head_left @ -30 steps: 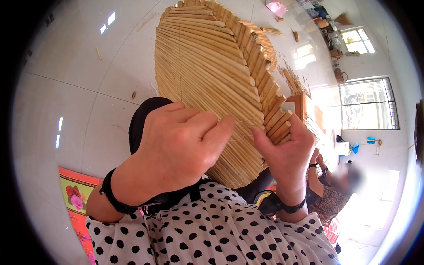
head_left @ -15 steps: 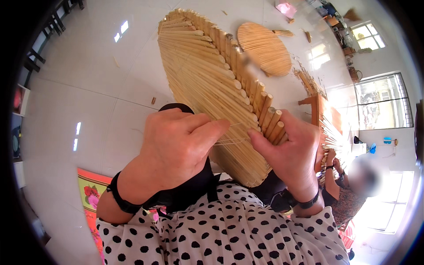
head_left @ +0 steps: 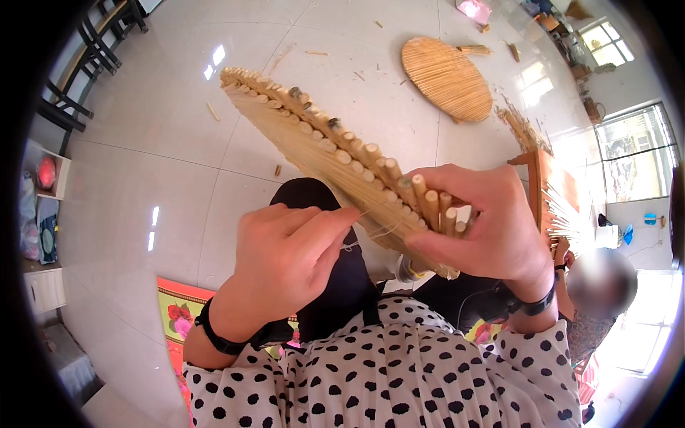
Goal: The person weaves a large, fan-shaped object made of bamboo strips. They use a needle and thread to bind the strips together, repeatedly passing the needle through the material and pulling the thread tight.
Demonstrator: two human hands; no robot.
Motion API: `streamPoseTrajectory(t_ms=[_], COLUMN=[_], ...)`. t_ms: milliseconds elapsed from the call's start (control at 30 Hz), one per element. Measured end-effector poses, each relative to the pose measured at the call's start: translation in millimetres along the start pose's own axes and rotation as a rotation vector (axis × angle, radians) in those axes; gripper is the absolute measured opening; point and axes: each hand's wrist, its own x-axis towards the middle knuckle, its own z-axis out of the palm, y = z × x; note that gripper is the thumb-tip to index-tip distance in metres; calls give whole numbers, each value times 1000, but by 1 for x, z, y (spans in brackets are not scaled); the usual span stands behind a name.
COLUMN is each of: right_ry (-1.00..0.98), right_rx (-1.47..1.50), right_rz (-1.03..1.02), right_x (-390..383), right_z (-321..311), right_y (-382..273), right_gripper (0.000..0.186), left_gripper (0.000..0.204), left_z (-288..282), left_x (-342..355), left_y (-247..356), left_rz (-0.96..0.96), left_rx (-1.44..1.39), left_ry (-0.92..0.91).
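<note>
A panel of pale plant stalks (head_left: 314, 158) is tilted up over my knees, the cut ends of its two layers showing along the upper edge. My right hand (head_left: 492, 225) grips its near right end, thumb on the inner face and fingers behind the protruding stalk ends. To the left, my left hand (head_left: 285, 253) is closed in a pinch close to the panel's face. A pale thread (head_left: 387, 231) runs between its fingertips and the panel in a loose loop. Whether a needle is in the pinch is hidden.
A round stalk mat (head_left: 448, 80) lies on the tiled floor ahead, with scattered stalk scraps (head_left: 524, 128) near it. A wooden table (head_left: 553, 182) stands at right, where another person (head_left: 596, 292) works with thin stalks. Dark benches (head_left: 89, 57) line the far left.
The panel has tipped more edge-on, its far end swinging left and down. My right hand has shifted slightly right and opened around the stalks' end; the thread loop has slackened.
</note>
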Motion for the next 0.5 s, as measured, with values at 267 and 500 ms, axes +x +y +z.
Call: streamPoseTrajectory(t_ms=[267, 500], right_ry=[-241, -68], right_rx=[467, 561], right_rz=[-93, -241], right_x=[-18, -44], right_z=[21, 76], right_y=[36, 35], right_gripper=[66, 60], left_gripper=[21, 17], left_z=[-22, -41], left_x=[-24, -50], left_y=[1, 13], left_rz=[-118, -200], left_rx=[-103, -83], left_ry=[-100, -199])
